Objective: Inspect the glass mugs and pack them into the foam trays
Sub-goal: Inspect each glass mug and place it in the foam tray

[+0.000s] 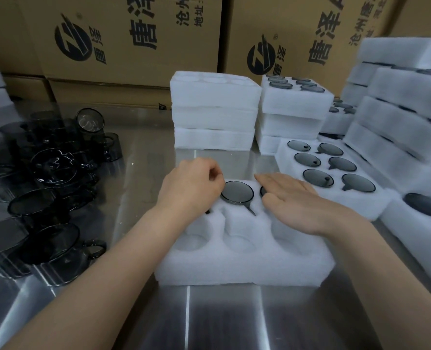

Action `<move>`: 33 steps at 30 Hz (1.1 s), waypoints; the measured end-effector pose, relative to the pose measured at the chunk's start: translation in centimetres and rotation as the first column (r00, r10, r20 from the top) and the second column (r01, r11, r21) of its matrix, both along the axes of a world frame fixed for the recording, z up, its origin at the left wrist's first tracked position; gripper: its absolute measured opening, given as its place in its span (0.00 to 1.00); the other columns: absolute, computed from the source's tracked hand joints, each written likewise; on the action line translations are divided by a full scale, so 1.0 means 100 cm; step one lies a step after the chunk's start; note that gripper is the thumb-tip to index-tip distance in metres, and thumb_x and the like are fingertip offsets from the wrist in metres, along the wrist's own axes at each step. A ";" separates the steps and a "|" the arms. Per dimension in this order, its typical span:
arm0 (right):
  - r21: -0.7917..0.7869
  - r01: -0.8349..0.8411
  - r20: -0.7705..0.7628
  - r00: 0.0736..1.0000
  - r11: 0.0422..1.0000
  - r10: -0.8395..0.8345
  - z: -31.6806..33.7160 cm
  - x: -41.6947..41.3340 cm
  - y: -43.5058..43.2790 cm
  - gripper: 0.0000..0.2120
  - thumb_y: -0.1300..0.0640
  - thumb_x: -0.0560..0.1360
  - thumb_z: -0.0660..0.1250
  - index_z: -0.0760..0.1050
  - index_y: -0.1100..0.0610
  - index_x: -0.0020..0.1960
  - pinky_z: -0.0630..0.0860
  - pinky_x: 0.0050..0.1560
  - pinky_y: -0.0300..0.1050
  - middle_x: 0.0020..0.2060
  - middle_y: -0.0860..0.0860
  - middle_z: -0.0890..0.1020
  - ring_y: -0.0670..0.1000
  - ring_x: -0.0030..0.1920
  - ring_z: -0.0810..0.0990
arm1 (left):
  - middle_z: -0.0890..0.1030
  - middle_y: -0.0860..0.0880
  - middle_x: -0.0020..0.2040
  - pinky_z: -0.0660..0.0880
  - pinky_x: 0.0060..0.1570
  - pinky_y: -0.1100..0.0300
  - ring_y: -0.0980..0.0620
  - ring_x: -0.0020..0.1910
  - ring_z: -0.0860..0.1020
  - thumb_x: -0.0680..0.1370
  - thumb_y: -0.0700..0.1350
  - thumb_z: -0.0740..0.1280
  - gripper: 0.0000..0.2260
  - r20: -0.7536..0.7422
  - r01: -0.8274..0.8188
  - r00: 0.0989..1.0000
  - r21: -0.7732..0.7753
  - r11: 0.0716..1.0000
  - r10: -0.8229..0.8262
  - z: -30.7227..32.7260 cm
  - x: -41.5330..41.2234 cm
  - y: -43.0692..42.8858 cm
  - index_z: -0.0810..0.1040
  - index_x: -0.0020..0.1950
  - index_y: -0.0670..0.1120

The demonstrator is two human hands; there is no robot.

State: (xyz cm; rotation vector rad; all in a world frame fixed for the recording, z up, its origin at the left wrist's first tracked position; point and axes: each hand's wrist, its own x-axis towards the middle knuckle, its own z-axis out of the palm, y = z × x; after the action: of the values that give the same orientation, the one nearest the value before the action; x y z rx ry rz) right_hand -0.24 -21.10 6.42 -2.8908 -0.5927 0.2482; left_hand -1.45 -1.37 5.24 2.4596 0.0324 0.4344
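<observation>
Left hand [194,185] and right hand [292,200] both work the back row of the white foam tray with six round pockets [234,269], which sits on the polished steel table [209,317] directly in front of the person.

Step in hand, as judged: seating mugs in the back row.
- Press straight down on the rim, evenly, until it sits flush with the foam.
- Turn each handle into its slit before pushing. Forcing a misaligned handle could tear the foam or stress the glass.
- Reference: the smoked grey glass mug in the middle back pocket [237,192] is seated, rim level, handle pointing toward the front row.
- All three front pockets are unfilled.

Hands:
- Left: fingers curled, knuckles up, over the back left pocket and touching the middle mug's rim at its edge. A dark sliver [207,212] under the wrist may be a mug handle. Whether the fingers grip anything is hidden, so I cannot tell.
- Right: flat, fingers straight and together, palm down over the back right pocket. A dark rim edge [263,192] shows beneath it. It appears to rest on that mug and grips nothing.

Supply: loose dark glass mugs [45,205] cluster on the table to the left. Filled foam trays [335,198] lie to the right.
</observation>
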 end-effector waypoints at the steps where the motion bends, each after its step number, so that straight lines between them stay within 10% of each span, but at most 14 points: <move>1: 0.010 -0.001 0.009 1.000 1.000 0.001 -0.001 0.000 0.000 0.27 0.50 0.81 0.45 0.46 0.46 0.80 0.41 0.75 0.45 0.79 0.43 0.49 0.42 0.77 0.44 | 0.83 0.55 0.40 0.79 0.47 0.52 0.51 0.42 0.81 0.76 0.46 0.62 0.07 0.008 0.004 1.000 -0.003 1.000 -0.004 0.001 0.000 -0.001 0.81 0.44 0.52; 8: 0.103 -0.002 0.060 0.998 0.995 -0.005 -0.005 0.000 -0.003 0.25 0.52 0.82 0.46 0.51 0.45 0.79 0.46 0.71 0.40 0.78 0.43 0.56 0.43 0.76 0.51 | 0.78 0.48 0.54 0.70 0.43 0.55 0.42 0.51 0.77 0.76 0.47 0.64 0.09 0.194 -0.251 0.951 0.022 0.968 0.242 0.019 0.013 0.023 0.80 0.54 0.51; 17: 0.129 0.011 0.115 0.993 0.992 -0.026 -0.010 0.005 -0.002 0.25 0.53 0.82 0.47 0.55 0.45 0.78 0.49 0.66 0.41 0.76 0.43 0.62 0.45 0.74 0.56 | 0.56 0.32 0.73 0.69 0.60 0.49 0.30 0.63 0.70 0.77 0.42 0.64 0.27 -0.158 -0.471 0.856 0.154 0.869 0.492 0.013 0.063 0.103 0.60 0.71 0.34; 33: 0.156 -0.001 0.181 0.983 0.988 -0.028 -0.014 0.009 -0.002 0.24 0.53 0.82 0.48 0.59 0.46 0.77 0.52 0.62 0.42 0.73 0.45 0.67 0.48 0.72 0.60 | 0.60 0.35 0.69 0.70 0.59 0.46 0.31 0.59 0.71 0.78 0.43 0.64 0.21 -0.198 -0.453 0.848 0.213 0.866 0.492 -0.004 0.071 0.132 0.65 0.67 0.33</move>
State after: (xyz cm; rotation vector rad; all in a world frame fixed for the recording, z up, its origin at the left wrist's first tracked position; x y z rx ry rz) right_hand 0.63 -21.34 4.99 -2.7821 -0.5923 -0.0645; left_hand 5.69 11.80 4.81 2.6390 0.7551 0.3413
